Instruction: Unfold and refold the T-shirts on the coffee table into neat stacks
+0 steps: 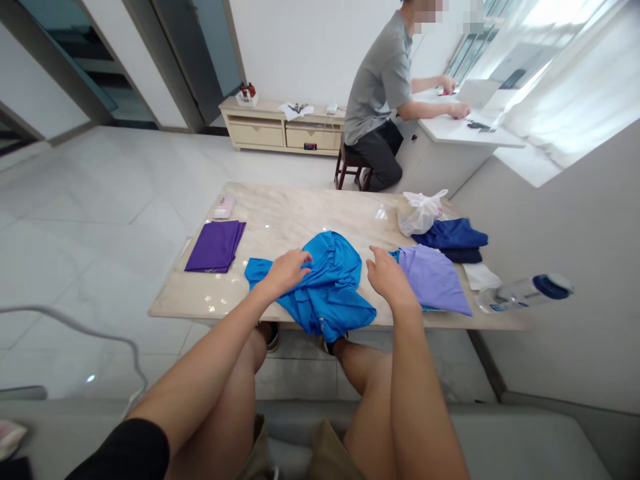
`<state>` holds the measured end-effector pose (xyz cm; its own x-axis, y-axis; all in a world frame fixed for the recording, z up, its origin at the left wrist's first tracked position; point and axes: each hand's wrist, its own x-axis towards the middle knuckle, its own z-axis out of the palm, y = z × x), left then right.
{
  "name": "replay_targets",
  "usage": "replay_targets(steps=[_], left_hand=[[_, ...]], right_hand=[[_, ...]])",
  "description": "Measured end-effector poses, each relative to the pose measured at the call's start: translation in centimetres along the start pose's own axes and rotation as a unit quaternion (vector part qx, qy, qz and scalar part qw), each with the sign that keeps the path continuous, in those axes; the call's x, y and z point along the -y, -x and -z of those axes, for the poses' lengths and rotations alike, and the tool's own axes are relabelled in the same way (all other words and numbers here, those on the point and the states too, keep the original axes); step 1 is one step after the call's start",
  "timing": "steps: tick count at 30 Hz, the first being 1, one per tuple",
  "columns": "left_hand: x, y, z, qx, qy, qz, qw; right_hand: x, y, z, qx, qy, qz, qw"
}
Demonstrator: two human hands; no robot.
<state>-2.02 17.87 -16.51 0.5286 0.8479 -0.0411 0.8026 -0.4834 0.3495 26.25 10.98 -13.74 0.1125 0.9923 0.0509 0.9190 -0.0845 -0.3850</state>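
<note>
A bright blue garment [327, 283] lies crumpled in the middle of the marble-topped table [280, 207], with part of it hanging over the front edge. Over its left part is my left hand [287, 272], fingers apart and slightly bent; whether they touch the cloth is hard to tell. To the right of the garment, my right hand [389, 275] is apart from it, index finger stretched out and nothing visibly held. Beside that hand lies a folded lavender cloth [433, 277] over other blue cloth. A folded purple cloth [216, 247] rests at the table's left.
At the right are a white plastic bag [421, 212], folded navy cloth [453, 233], a white paper [481, 276] and a clear bottle [520, 293] with a blue cap. A small pink pack [225, 207] lies back left. Beyond, a person [380, 73] sits at a white desk.
</note>
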Motion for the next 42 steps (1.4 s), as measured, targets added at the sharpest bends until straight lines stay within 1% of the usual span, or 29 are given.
replay_targets(steps=[1, 2, 3, 5, 7, 10, 13, 16, 19, 22, 24, 25, 26, 27, 29, 30, 33, 35, 37, 38, 40, 42], left_hand=[[-1.2, -0.5, -1.1, 0.045, -0.011, -0.021, 0.999], [-2.4, -1.0, -2.2, 0.078, -0.023, -0.040, 0.996], [-3.6, -1.5, -3.3, 0.098, -0.033, -0.057, 0.993], [-5.8, -2.5, -5.5, 0.115, -0.046, -0.087, 0.988], [-7.4, -3.4, -7.3, 0.129, -0.063, -0.113, 0.983], [-8.4, -4.4, -9.0, 0.145, -0.082, -0.133, 0.977], [-8.0, -5.1, -9.2, 0.151, -0.088, -0.140, 0.975], [-7.1, -5.2, -8.6, 0.143, -0.080, -0.142, 0.976], [-6.8, -5.3, -7.9, 0.114, -0.054, -0.120, 0.985], [-7.1, -5.7, -7.0, 0.064, -0.021, -0.074, 0.995], [-7.5, -6.0, -5.9, 0.018, 0.020, -0.049, 0.998], [-7.8, -6.0, -5.2, -0.013, 0.060, -0.042, 0.997], [-8.0, -5.9, -4.4, -0.051, 0.114, -0.042, 0.991], [-8.3, -5.7, -3.5, -0.091, 0.177, -0.047, 0.979], [-8.7, -5.1, -1.7, -0.163, 0.305, -0.068, 0.936], [-8.9, -4.7, -0.9, -0.189, 0.354, -0.081, 0.912], [-8.7, -3.4, 1.1, -0.245, 0.457, -0.089, 0.850], [-8.0, -2.6, 2.2, -0.268, 0.494, -0.076, 0.823], [-7.0, -2.0, 2.9, -0.276, 0.511, -0.065, 0.811], [-6.4, -1.7, 3.2, -0.274, 0.513, -0.064, 0.811], [-5.2, -1.2, 3.5, -0.258, 0.505, -0.063, 0.821], [-4.2, -0.7, 3.6, -0.231, 0.478, -0.049, 0.846]], right_hand=[[-0.2, 0.2, 0.2, 0.001, 0.000, -0.007, 1.000], [-0.3, 0.4, 0.3, 0.005, 0.001, -0.015, 1.000], [-0.4, 0.6, 0.4, 0.010, 0.002, -0.023, 1.000], [-0.7, 0.9, 0.5, 0.024, 0.004, -0.034, 0.999], [-1.0, 1.2, 0.5, 0.036, 0.007, -0.038, 0.999], [-1.6, 1.5, 0.6, 0.040, 0.017, -0.042, 0.998], [-2.3, 2.0, 0.5, 0.043, 0.029, -0.044, 0.998], [-2.9, 2.3, 0.0, 0.062, 0.036, -0.041, 0.997], [-3.5, 2.3, -0.8, 0.086, 0.040, -0.039, 0.995], [-3.7, 2.3, -1.6, 0.108, 0.033, -0.040, 0.993], [-3.5, 2.3, -2.0, 0.095, 0.022, -0.039, 0.995], [-3.4, 2.3, -2.1, 0.078, 0.013, -0.036, 0.996], [-3.2, 2.2, -2.2, 0.055, 0.000, -0.034, 0.998], [-3.0, 2.0, -2.2, 0.031, -0.017, -0.032, 0.999], [-2.5, 1.5, -2.0, -0.016, -0.067, -0.032, 0.997], [-2.3, 1.2, -1.9, -0.031, -0.098, -0.030, 0.994], [-1.4, 0.5, -1.1, -0.031, -0.188, -0.012, 0.982], [-0.5, 0.2, -0.4, -0.040, -0.236, 0.001, 0.971], [0.6, 0.1, 0.2, -0.081, -0.288, 0.010, 0.954], [1.3, 0.1, 0.5, -0.104, -0.315, 0.018, 0.943], [2.6, 0.2, 1.1, -0.135, -0.366, 0.032, 0.920], [3.8, 0.2, 1.5, -0.146, -0.406, 0.029, 0.902]])
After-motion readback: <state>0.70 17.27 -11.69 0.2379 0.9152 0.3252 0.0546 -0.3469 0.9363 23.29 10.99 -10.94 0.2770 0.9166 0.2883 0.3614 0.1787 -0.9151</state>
